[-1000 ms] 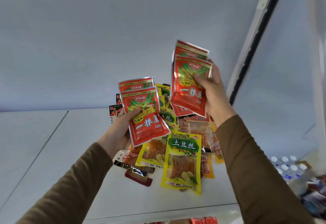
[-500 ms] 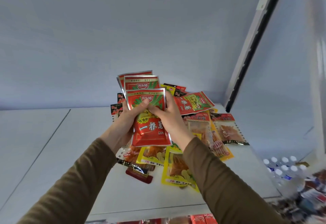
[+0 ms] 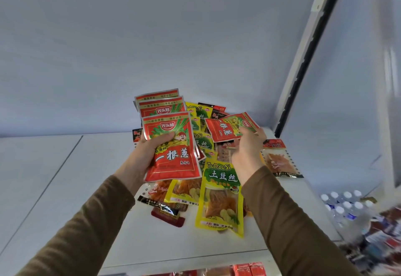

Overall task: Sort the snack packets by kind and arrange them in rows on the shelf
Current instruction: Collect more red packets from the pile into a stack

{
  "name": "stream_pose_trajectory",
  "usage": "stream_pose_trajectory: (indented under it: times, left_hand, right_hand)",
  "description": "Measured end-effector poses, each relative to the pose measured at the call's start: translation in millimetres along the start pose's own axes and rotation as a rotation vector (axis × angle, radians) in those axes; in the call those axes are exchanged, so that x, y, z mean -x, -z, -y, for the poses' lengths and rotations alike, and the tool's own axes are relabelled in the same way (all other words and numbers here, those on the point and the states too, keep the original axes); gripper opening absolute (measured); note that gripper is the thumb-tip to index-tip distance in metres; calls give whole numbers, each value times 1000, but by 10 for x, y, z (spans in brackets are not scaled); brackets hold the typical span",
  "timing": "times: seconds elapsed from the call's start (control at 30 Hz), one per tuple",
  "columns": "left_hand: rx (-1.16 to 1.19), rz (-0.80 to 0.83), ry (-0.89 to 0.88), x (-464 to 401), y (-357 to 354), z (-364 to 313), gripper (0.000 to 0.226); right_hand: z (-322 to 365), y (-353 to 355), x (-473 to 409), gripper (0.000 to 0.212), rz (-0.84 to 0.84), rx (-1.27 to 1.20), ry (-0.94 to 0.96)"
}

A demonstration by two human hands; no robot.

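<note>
Red foil snack packets (image 3: 171,145), fanned as a stack, stand upright with the long axis vertical in the left hand (image 3: 144,156), thumb clamped across the front. The right hand (image 3: 246,152) grips one more red packet (image 3: 231,128), long axis near horizontal, above the mixed pile (image 3: 219,191) on the white shelf (image 3: 65,178).

Rear red packets (image 3: 159,104) in left hand (image 3: 141,158) fan mostly covered by front one. Pile (image 3: 201,141) middle masked by both hands. Goods near shelf (image 3: 54,167) right edge, bottles (image 3: 345,206) included, blurred. Red boxes (image 3: 249,269) below front edge cut off.
</note>
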State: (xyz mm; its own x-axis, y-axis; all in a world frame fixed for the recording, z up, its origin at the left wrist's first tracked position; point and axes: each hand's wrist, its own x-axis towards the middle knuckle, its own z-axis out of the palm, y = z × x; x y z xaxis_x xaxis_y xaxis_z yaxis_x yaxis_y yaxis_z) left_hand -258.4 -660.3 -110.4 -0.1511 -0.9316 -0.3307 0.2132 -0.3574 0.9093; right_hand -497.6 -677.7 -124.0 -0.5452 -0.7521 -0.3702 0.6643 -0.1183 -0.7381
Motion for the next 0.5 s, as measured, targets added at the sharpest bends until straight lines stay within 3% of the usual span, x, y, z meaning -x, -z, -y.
stream_pose_trajectory:
  times: [0.13, 0.3, 0.4, 0.5]
  left_hand:
    - [-10, -1, 8, -40, -44, 2, 62]
    - [-23, -20, 3, -93, -67, 12, 62]
    - [-14, -38, 2, -114, -74, 18, 59]
    - [-9, -55, 1, -129, -66, 33, 59]
  right_hand:
    - [54, 5, -103, 12, 17, 30, -168]
    - [60, -75, -219, 17, 25, 246, -117]
    - [28, -80, -234, 36, 126, 400, 32]
    - [135, -74, -124, 34, 232, 287, 184]
